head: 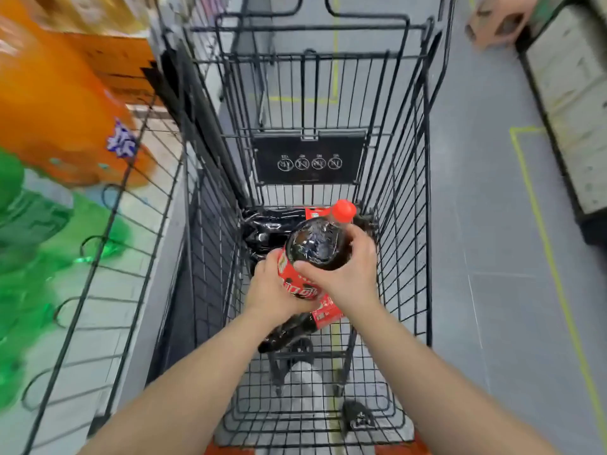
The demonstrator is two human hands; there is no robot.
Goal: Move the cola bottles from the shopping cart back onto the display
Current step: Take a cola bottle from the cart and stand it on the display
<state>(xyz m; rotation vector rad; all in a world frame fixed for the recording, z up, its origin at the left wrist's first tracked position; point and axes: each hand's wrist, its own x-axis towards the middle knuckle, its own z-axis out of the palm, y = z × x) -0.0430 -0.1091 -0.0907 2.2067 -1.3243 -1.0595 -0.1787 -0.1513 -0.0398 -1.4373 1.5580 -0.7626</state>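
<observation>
Holding one cola bottle [317, 247] inside the cart [404, 198] — we've got left hand [274, 290] and right hand [345, 272] wrapped around it, more bottles [272, 224] lying underneath.

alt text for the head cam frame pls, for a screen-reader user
Both hands, left hand and right hand, grip a red-capped cola bottle inside a black wire shopping cart, above another cola bottle lying on the cart floor. Blurred orange and green bottles fill the display at left.
</observation>
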